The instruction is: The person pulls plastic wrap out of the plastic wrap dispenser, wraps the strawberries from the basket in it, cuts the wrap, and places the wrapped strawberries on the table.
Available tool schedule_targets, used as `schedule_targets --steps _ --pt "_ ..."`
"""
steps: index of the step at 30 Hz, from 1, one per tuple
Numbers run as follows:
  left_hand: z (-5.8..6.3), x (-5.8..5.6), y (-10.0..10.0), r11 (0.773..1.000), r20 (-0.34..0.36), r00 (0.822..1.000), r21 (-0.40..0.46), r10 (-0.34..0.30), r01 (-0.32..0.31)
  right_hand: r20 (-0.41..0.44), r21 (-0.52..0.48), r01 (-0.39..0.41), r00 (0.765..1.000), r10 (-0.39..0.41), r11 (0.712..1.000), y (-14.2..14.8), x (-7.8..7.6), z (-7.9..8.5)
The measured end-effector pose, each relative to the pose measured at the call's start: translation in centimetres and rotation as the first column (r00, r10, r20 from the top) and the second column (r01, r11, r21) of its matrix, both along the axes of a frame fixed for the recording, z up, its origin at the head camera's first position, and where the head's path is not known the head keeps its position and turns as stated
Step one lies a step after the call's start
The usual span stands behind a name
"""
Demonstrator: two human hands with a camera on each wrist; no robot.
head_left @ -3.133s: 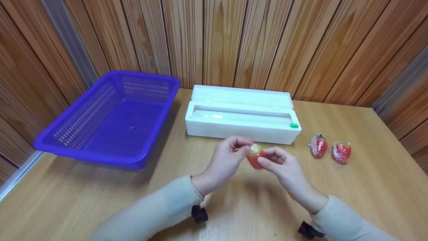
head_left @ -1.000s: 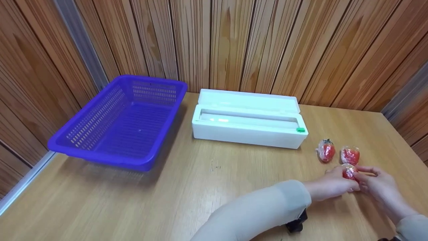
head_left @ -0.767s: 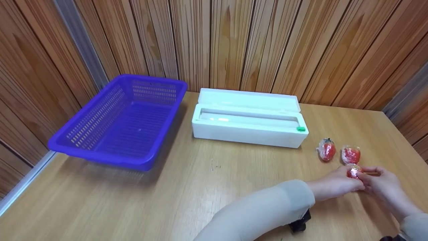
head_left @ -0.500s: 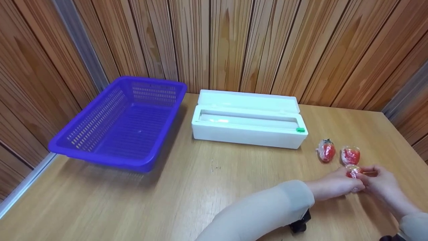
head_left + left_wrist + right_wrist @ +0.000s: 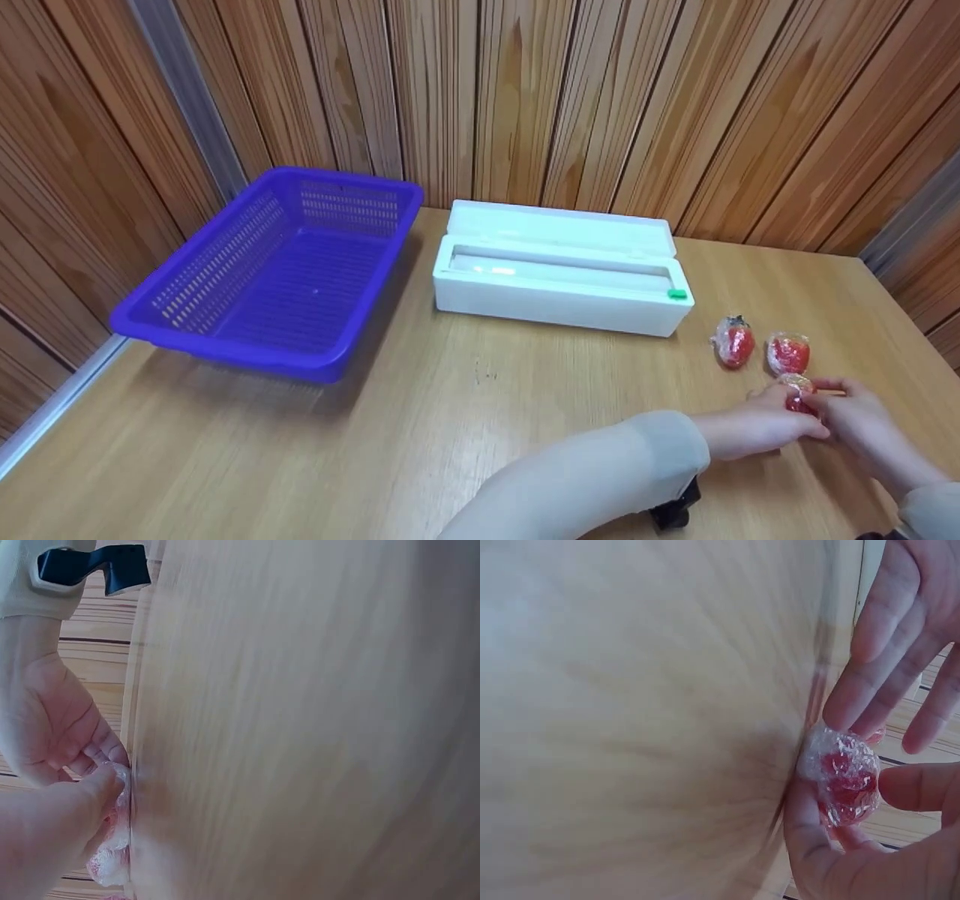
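Note:
A strawberry in clear wrap (image 5: pixel 799 391) stands low over the right side of the table, between both hands. My right hand (image 5: pixel 859 424) pinches it between thumb and fingers, as the right wrist view shows. My left hand (image 5: pixel 754 429) is close against its other side; its fingers look straight in the right wrist view, with fingertips at the wrap (image 5: pixel 840 765). Just behind lies a second wrapped strawberry (image 5: pixel 788 354). Left of that one is a third (image 5: pixel 733 343), with its green leaves showing. In the left wrist view the fingers partly hide the held strawberry (image 5: pixel 112 847).
A white box (image 5: pixel 562 304) with its lid up holds a roll of clear film (image 5: pixel 570 274); a green slider (image 5: pixel 677 294) sits at its right end. At the left stands a purple slotted basket (image 5: pixel 337 360). Wood panelling (image 5: pixel 540 97) rises behind the wooden table (image 5: pixel 390 465).
Both hands have carried the wrapped strawberry from the middle of the table to the right, beside the other two. Over the last second it has shifted slightly right, and the left fingers look looser.

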State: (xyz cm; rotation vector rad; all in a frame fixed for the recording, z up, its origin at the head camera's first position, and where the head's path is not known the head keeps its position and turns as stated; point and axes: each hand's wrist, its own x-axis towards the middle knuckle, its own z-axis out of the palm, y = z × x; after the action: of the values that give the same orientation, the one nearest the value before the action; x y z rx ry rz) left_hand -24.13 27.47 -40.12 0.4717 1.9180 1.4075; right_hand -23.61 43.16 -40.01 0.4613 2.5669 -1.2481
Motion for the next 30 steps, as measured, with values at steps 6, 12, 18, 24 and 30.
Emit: schedule_targets --steps 6,12,18,24,30 --pt "0.1 -0.2 0.1 0.998 0.007 1.000 -0.062 0.001 -0.001 0.029 0.059 0.002 1.000 -0.004 0.998 -0.2 -0.1 0.5" --pt "0.1 -0.2 -0.2 1.000 0.022 1.000 -0.016 -0.013 0.013 0.051 0.048 0.012 0.999 -0.014 0.999 0.0 0.0 0.5" --pt "0.2 -0.2 -0.6 1.000 0.018 1.000 -0.004 -0.017 0.017 0.063 0.036 0.026 0.998 -0.028 0.999 0.2 0.2 0.5" --pt "0.1 -0.2 -1.3 0.998 -0.031 1.000 -0.063 0.006 -0.008 0.037 0.036 0.042 0.998 -0.043 0.998 0.0 0.3 0.3" --pt "0.2 -0.8 -4.4 0.982 -0.243 0.969 -0.187 -0.036 -0.010 -0.011 0.108 0.063 0.998 -0.062 0.992 -0.5 0.8 0.2"
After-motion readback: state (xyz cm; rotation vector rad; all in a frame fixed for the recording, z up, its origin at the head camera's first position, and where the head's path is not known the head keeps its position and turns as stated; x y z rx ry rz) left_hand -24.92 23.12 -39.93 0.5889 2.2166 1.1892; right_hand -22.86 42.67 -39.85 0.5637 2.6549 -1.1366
